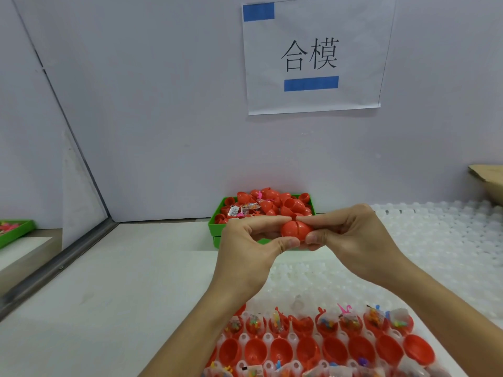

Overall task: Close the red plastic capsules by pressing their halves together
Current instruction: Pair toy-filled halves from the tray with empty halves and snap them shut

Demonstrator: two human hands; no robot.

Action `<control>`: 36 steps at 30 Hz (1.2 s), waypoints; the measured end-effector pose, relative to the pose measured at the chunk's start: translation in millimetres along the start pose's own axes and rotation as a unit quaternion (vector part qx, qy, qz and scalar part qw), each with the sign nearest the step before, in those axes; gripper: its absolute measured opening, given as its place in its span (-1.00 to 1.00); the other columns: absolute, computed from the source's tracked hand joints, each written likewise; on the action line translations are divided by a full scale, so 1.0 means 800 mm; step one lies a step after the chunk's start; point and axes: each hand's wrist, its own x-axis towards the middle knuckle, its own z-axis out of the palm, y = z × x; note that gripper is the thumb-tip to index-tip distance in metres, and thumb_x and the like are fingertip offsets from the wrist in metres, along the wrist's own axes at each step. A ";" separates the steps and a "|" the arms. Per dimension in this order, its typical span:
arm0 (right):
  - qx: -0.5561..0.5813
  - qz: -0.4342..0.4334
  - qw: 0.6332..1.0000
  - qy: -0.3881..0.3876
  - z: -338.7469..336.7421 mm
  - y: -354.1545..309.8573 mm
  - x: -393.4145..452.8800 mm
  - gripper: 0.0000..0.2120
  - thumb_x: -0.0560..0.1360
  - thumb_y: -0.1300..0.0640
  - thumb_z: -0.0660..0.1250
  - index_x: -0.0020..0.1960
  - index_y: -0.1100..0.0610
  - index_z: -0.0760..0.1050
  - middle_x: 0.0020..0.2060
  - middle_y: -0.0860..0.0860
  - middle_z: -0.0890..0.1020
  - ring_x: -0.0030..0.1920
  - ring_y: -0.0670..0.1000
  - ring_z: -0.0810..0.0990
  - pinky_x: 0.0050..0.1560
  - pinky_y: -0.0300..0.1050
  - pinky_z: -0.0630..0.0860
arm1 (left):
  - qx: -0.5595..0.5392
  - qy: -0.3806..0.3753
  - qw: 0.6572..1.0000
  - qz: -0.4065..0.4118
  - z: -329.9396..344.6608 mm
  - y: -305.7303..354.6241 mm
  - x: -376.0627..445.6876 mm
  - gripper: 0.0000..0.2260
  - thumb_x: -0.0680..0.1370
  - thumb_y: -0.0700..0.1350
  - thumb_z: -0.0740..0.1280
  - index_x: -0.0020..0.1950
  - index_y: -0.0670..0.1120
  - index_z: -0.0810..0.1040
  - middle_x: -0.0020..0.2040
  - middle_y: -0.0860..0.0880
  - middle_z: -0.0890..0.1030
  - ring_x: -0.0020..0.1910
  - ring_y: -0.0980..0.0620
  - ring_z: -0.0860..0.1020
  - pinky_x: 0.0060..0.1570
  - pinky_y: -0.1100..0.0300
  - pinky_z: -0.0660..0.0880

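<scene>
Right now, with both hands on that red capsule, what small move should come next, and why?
Probably squeeze the halves together a little more. The left hand and right hand pinch the red capsule from either side, and a dark seam line shows across its top, so it looks not fully snapped shut.

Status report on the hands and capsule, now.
Left hand and right hand both grip one red plastic capsule. Seam still visible. Nothing obstructing.
</scene>
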 end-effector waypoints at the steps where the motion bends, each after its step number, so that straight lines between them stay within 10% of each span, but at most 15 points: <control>1: 0.000 0.002 1.000 -0.004 -0.001 0.001 0.000 -0.59 0.41 0.51 0.40 -0.07 0.00 0.68 -0.23 -0.14 0.74 -0.21 -0.08 0.73 -0.19 -0.34 0.61 | -0.003 0.003 1.000 -0.001 0.000 0.000 0.000 -0.71 0.35 -0.15 0.58 -0.07 0.20 0.67 -0.13 0.26 0.71 -0.09 0.23 0.68 -0.06 0.42 0.55; 21: -0.044 0.006 0.999 -0.017 -0.003 0.009 -0.001 -0.60 0.43 0.54 0.36 0.01 0.07 0.68 -0.30 0.01 0.74 -0.28 0.00 0.73 -0.21 -0.28 0.61 | 0.014 -0.029 0.999 -0.036 -0.006 -0.002 0.001 -0.72 0.35 -0.14 0.57 0.05 -0.05 0.73 -0.09 0.12 0.74 -0.06 0.16 0.69 0.02 0.26 0.61; 36: -0.048 -0.003 0.999 0.000 0.003 0.010 -0.002 -0.61 0.42 0.53 0.38 -0.03 0.07 0.69 -0.33 -0.01 0.73 -0.31 -0.04 0.71 -0.23 -0.31 0.59 | 0.041 -0.029 0.998 -0.027 -0.008 0.004 0.000 -0.70 0.32 -0.18 0.60 0.02 -0.03 0.72 -0.08 0.19 0.71 -0.05 0.31 0.65 -0.05 0.50 0.49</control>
